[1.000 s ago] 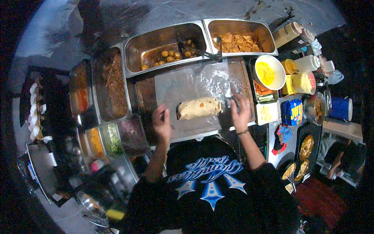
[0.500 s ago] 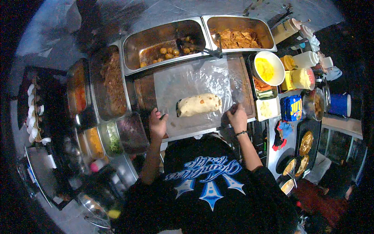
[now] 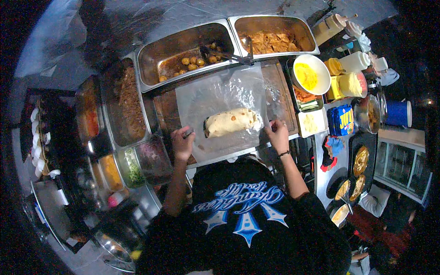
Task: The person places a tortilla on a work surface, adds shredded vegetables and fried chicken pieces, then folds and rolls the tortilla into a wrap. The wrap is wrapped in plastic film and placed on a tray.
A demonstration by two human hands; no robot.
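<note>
A rolled burrito (image 3: pixel 231 123) in a pale, brown-spotted tortilla lies crosswise on a translucent wrapping sheet (image 3: pixel 206 96). Dark filling shows at its left end. Under the sheet is a brown wooden board (image 3: pixel 164 112). My left hand (image 3: pixel 183 143) is at the sheet's left edge, fingers curled in a pinch on it. At the right edge my right hand (image 3: pixel 277 136), with a dark bracelet at the wrist, pinches the sheet between thumb and fingers. Neither hand touches the burrito.
Beyond the board stand metal pans of small round potatoes (image 3: pixel 192 62) and sauced meat (image 3: pixel 275 43). A ground-meat pan (image 3: pixel 130 98) and vegetable tubs (image 3: pixel 134 169) are left. Rightward are a white bowl of yellow shreds (image 3: pixel 316 75), a blue packet (image 3: pixel 340 120) and squeeze bottles (image 3: pixel 355 62).
The fingers of my left hand, spread before, have curled in at the sheet's edge. My right hand keeps its pinch. The whole view has shifted slightly, and the burrito stays on the sheet.
</note>
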